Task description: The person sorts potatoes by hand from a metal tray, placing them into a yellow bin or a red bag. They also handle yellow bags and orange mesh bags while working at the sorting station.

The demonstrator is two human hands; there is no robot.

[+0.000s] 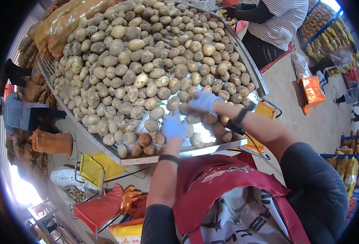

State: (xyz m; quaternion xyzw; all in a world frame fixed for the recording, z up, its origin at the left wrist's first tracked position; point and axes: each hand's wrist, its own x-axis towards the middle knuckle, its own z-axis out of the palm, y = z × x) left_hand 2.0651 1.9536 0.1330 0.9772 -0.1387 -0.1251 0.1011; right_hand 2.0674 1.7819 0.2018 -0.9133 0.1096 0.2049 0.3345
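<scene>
A large heap of potatoes [118, 61] covers the metal sorting table [147, 159]. My left hand [174, 126], in a blue glove, rests among potatoes near the table's front edge; its fingers point away from me and look apart, with no potato visibly held. To its right, my right hand [204, 101], also blue-gloved, reaches over the potatoes with its fingers pointing left. Motion blurs those fingers, and whether they hold a potato cannot be made out. Darker brown potatoes [144, 140] lie by the front edge, left of my left hand.
A person in a striped top [280, 20] stands at the table's far right. Another person [18, 112] is at the left. Yellow frames [95, 171] stand below the table's front left. An orange bag [312, 90] lies on the floor at right; filled sacks [65, 30] are behind the heap.
</scene>
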